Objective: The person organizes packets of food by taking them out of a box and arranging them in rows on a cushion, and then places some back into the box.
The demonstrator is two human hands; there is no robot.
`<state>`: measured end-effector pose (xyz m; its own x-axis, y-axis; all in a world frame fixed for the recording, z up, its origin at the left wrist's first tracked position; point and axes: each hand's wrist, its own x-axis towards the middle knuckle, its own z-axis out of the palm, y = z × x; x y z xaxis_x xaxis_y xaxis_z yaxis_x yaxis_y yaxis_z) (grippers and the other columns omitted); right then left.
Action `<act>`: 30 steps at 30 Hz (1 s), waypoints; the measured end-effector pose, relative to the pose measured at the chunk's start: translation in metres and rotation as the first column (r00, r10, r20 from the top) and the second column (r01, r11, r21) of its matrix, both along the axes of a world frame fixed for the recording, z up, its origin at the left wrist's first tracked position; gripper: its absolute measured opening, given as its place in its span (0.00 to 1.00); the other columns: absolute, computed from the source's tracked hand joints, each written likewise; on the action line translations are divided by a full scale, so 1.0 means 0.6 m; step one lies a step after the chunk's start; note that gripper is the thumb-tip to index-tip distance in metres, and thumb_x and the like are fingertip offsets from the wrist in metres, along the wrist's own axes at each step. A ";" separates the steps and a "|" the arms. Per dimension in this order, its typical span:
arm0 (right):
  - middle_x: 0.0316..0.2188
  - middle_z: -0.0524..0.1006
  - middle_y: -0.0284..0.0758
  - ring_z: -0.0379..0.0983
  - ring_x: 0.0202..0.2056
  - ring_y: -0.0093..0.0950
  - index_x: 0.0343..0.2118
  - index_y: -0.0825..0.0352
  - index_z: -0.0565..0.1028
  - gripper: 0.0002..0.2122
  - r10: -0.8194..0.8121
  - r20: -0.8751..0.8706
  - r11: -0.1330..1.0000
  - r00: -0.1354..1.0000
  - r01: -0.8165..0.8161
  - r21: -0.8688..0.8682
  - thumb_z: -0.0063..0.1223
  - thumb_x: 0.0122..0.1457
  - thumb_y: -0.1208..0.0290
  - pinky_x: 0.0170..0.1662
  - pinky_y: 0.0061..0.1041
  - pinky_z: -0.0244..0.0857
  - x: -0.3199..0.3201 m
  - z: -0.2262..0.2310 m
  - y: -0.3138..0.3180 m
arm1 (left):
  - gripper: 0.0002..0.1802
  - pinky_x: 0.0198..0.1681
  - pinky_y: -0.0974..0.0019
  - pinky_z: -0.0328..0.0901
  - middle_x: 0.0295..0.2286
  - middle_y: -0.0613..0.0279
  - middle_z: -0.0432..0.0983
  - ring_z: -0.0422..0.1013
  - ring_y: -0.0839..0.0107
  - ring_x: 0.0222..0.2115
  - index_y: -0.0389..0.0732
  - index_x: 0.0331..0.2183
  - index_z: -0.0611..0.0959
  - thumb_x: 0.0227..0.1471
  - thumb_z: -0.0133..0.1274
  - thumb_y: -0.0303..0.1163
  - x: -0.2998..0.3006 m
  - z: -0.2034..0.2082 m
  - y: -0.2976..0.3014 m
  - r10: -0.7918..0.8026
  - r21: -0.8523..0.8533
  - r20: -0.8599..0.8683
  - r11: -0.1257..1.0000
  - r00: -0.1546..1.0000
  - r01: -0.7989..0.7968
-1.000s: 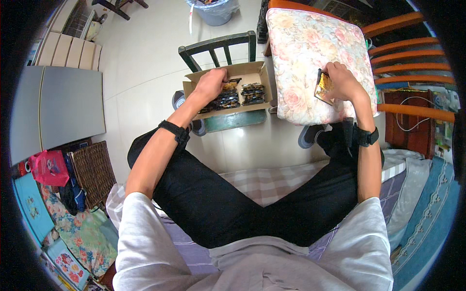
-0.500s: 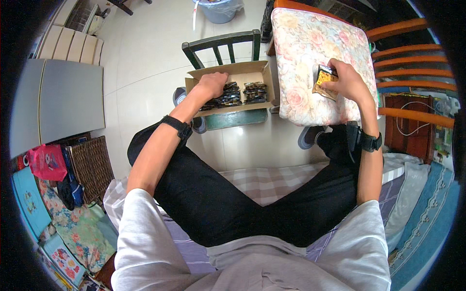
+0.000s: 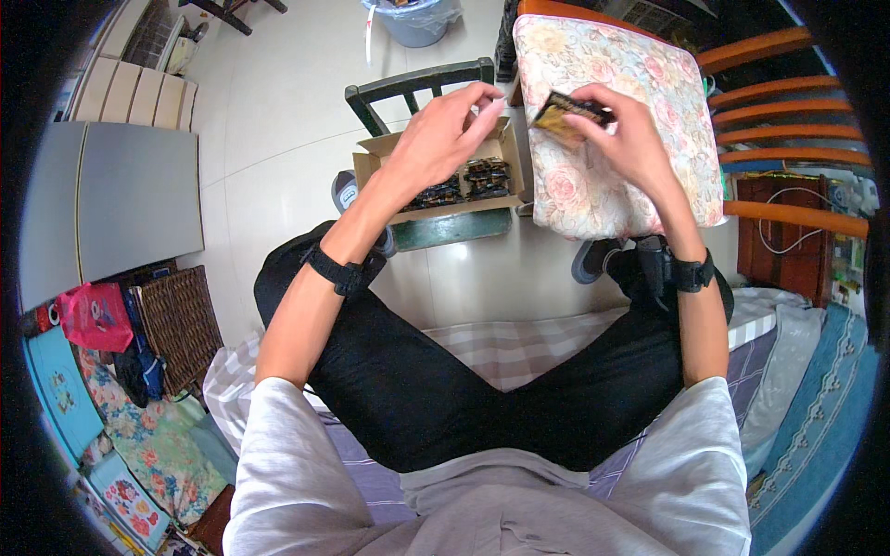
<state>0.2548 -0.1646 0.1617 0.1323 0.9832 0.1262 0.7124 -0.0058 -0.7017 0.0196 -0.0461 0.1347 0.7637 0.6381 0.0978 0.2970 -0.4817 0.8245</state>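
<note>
My right hand grips a small black and gold packet between thumb and fingers, tilted and a little blurred, above the floral cushion. My left hand hovers over the cardboard box, fingers curved and thumb apart, with nothing visible in it. Its fingertips point toward the packet without touching it. Inside the box, rows of dark packets are stacked; my left hand and forearm cover part of them.
A small dark green chair supports the box. The cushion lies on a wooden chair with an orange slatted back. Farther off, a blue-grey bucket stands on the tiled floor. A grey cabinet is at the left.
My left hand has risen out of the box and moved right and away from me. My right hand has lifted the packet off the cushion and brought it left.
</note>
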 end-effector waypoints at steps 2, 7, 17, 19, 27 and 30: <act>0.31 0.80 0.41 0.77 0.31 0.29 0.41 0.69 0.77 0.10 0.064 -0.090 0.997 0.994 -0.061 0.040 0.60 0.57 0.74 0.38 0.26 0.70 -0.028 -0.009 0.003 | 0.16 0.33 0.66 0.68 0.30 0.56 0.80 0.74 0.70 0.28 0.38 0.46 0.79 0.61 0.52 0.38 0.005 0.029 -0.004 -0.018 0.030 0.012 0.999 1.000 0.018; 0.33 0.79 0.46 0.78 0.34 0.44 0.42 0.71 0.75 0.11 0.116 -0.060 0.981 0.991 -0.106 0.161 0.57 0.57 0.77 0.40 0.33 0.71 -0.074 -0.042 0.006 | 0.13 0.24 0.72 0.64 0.26 0.61 0.77 0.68 0.78 0.20 0.37 0.40 0.81 0.56 0.60 0.34 0.002 0.030 0.015 -0.148 0.073 -0.039 0.986 0.988 0.151; 0.57 0.66 0.55 0.61 0.60 0.50 0.60 0.72 0.61 0.37 0.106 0.476 0.983 0.873 -0.020 -0.182 0.68 0.49 0.63 0.62 0.37 0.59 -0.024 -0.072 -0.017 | 0.09 0.30 0.61 0.68 0.25 0.51 0.78 0.74 0.63 0.24 0.32 0.32 0.76 0.56 0.58 0.27 -0.020 -0.038 0.036 -0.090 0.177 -0.068 0.979 0.994 0.101; 0.60 0.60 0.56 0.56 0.62 0.52 0.62 0.72 0.57 0.40 0.130 0.495 0.963 0.859 0.009 -0.268 0.66 0.51 0.59 0.62 0.43 0.58 -0.024 -0.083 -0.022 | 0.08 0.32 0.59 0.68 0.26 0.48 0.78 0.75 0.58 0.25 0.32 0.32 0.76 0.55 0.57 0.27 -0.021 -0.056 0.034 -0.070 0.180 -0.121 0.979 0.990 0.091; 0.68 0.43 0.58 0.39 0.69 0.56 0.68 0.71 0.46 0.49 0.183 0.523 0.875 0.832 0.104 -0.472 0.60 0.54 0.46 0.62 0.61 0.54 -0.034 -0.090 -0.026 | 0.08 0.36 0.53 0.69 0.28 0.43 0.77 0.76 0.47 0.31 0.31 0.32 0.75 0.53 0.57 0.24 0.002 -0.184 0.021 -0.058 0.100 -0.171 0.992 0.984 0.076; 0.68 0.43 0.59 0.39 0.69 0.57 0.68 0.71 0.46 0.49 0.187 0.502 0.875 0.844 0.089 -0.476 0.61 0.54 0.47 0.62 0.61 0.54 -0.035 -0.090 -0.025 | 0.10 0.39 0.52 0.68 0.31 0.41 0.75 0.74 0.44 0.35 0.32 0.33 0.73 0.53 0.57 0.25 0.001 -0.226 0.015 -0.048 0.067 -0.172 0.996 0.984 0.060</act>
<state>0.2336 -0.1798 0.1075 0.1326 0.9411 -0.3110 0.9718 -0.1852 -0.1460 0.0205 -0.0373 -0.0007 0.8063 0.5914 0.0075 0.4016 -0.5568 0.7272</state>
